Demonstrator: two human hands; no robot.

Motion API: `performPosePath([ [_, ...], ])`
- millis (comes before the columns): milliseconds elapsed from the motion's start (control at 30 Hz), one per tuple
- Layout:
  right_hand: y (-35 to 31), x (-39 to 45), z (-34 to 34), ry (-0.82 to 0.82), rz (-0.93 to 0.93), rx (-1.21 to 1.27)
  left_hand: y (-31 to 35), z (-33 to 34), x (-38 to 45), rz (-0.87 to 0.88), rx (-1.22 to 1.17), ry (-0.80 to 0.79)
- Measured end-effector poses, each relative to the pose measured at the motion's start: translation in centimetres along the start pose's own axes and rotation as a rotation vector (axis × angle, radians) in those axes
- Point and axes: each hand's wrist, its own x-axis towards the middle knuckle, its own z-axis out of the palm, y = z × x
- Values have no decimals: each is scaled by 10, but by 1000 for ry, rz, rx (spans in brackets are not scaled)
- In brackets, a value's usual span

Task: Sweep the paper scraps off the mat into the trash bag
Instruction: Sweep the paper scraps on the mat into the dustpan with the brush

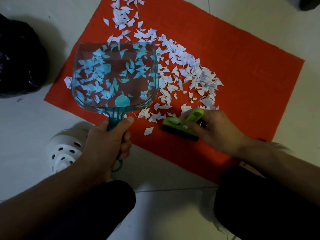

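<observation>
Red mat (225, 54), scraps (194, 70) (faint illegible print); left hand (107, 141) grips dustpan (114, 75).

Probably a home, seen at floor level; pale floor tiles (173, 201) with grout lines, an orange doormat (242, 70) laid on them, a white perforated clog (64, 149), a black trash bag (19, 59) slumped nearby.
</observation>
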Motion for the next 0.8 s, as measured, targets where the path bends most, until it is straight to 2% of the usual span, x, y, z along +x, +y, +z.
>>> performPosePath([
  [133, -3, 1, -11, 173, -12, -22, -1, -5, 2, 0, -5, -8],
  [300, -4, -10, 8, -11, -10, 37, -1, -6, 3, 2, -8, -8],
  [367, -1, -9, 12, -28, -25, 30, -2, -7, 3, -1, -5, -8],
  [600, 1, 3, -5, 252, -6, -6, 0, -8, 2, 0, -11, 2],
  [667, -4, 2, -3, 238, -44, 18, 1, -7, 1, -4, -16, 20],
  [800, -10, -3, 14, 77, -88, 64, 1, -8, 2, 2, -28, 14],
])
